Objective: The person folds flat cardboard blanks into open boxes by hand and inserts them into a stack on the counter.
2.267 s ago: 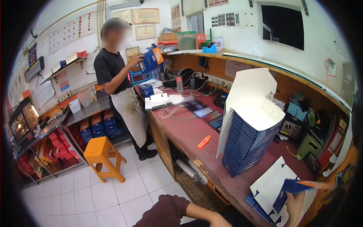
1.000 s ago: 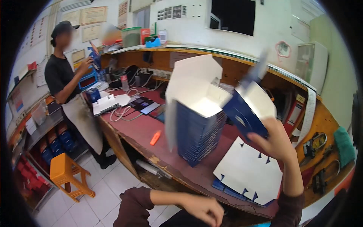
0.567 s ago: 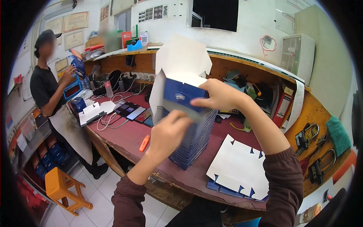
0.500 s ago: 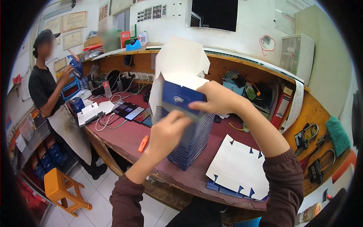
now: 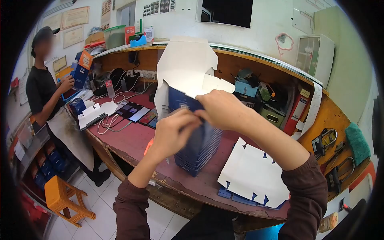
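A cardboard box (image 5: 178, 100), blue outside and white inside, stands partly folded with its flaps up, on top of a tall stack of flat blue boxes (image 5: 196, 158). My right hand (image 5: 226, 110) grips the box's right front edge, thumb in front and fingers over the rim. Close beside it, my left hand (image 5: 174, 132) is closed, its fingertips pinched on the box's blue front panel near my right thumb. Blur and my fingers hide part of that panel. To the right of the stack lie flat box blanks (image 5: 254, 172), white side up, with blue notched edges.
Several phones (image 5: 139, 114), white cables (image 5: 108, 124) and a plastic bottle (image 5: 109, 89) occupy the left of the bench. An orange object (image 5: 148, 146) lies beside my left wrist. Padlocks (image 5: 333, 178) sit at the right. Another person (image 5: 46, 86) holds a blue and orange box (image 5: 81, 70).
My right hand has shifted slightly left and my left hand has risen to meet it at the box front. A white side flap now sticks out rightward. The other person's box has turned, showing orange.
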`<state>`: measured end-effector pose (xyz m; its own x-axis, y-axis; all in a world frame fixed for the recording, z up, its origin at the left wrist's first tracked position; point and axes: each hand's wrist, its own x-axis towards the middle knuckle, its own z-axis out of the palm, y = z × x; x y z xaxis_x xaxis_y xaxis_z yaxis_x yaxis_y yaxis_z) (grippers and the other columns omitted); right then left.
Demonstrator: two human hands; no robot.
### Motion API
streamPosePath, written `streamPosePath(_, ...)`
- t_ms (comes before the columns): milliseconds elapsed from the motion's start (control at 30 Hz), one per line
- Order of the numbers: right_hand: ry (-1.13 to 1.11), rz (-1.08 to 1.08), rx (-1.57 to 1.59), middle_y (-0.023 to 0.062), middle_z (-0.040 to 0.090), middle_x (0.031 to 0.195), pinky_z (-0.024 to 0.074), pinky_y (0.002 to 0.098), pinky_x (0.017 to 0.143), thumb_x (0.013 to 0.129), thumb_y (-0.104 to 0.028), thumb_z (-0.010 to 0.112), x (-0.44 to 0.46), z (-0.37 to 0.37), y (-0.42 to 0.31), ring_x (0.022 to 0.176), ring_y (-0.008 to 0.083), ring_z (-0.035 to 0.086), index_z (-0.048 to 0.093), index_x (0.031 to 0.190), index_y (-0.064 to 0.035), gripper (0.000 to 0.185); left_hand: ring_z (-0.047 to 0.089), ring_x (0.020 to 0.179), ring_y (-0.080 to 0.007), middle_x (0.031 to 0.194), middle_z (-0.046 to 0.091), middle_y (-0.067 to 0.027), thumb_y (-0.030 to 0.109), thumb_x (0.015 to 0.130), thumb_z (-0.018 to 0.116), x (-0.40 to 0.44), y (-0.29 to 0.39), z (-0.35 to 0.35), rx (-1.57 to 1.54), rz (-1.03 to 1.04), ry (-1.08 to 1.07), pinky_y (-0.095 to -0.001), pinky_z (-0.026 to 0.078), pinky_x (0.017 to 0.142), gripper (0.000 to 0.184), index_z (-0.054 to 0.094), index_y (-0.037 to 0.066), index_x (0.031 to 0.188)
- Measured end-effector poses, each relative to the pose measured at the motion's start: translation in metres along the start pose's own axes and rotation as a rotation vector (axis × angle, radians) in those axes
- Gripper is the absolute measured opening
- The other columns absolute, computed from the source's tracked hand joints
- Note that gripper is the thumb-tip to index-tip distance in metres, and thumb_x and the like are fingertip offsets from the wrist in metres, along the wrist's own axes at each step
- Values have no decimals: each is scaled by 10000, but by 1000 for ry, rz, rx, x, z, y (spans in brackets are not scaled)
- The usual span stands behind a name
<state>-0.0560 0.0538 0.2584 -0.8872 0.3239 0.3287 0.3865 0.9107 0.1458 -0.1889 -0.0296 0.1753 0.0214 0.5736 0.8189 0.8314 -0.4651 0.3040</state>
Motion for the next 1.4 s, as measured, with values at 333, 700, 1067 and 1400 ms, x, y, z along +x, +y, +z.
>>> streamPosePath(333,139,-6,-64,188,612,676,502,377,575,652,-166,682,3,19,-6,649,322,624,615,695,7,191,578,718,-272,801,581,-80,64,763,563,-5,-4,5,-75,-51,58,-305,446,610,79,602,32,824)
streamPosePath(700,-97,16,-1,229,615,783,478,409,691,792,-261,587,37,-1,-10,770,365,602,630,801,25,289,574,675,-292,924,529,-52,38,780,522,-13,6,13,322,-13,64,-358,448,527,133,533,90,902)
streamPosePath(1067,-582,94,238,183,642,829,509,379,635,799,-269,525,68,22,22,684,303,636,642,864,22,320,585,654,-287,920,532,-52,102,828,510,-18,-21,16,583,-85,214,-375,449,521,142,548,105,965)
streamPosePath(1400,-319,415,206,205,440,1262,303,412,979,887,-571,210,77,53,126,1187,353,395,489,1189,13,714,366,1155,-392,1214,422,-171,390,715,655,-25,-7,33,492,107,281,-461,332,932,573,460,14,1101)
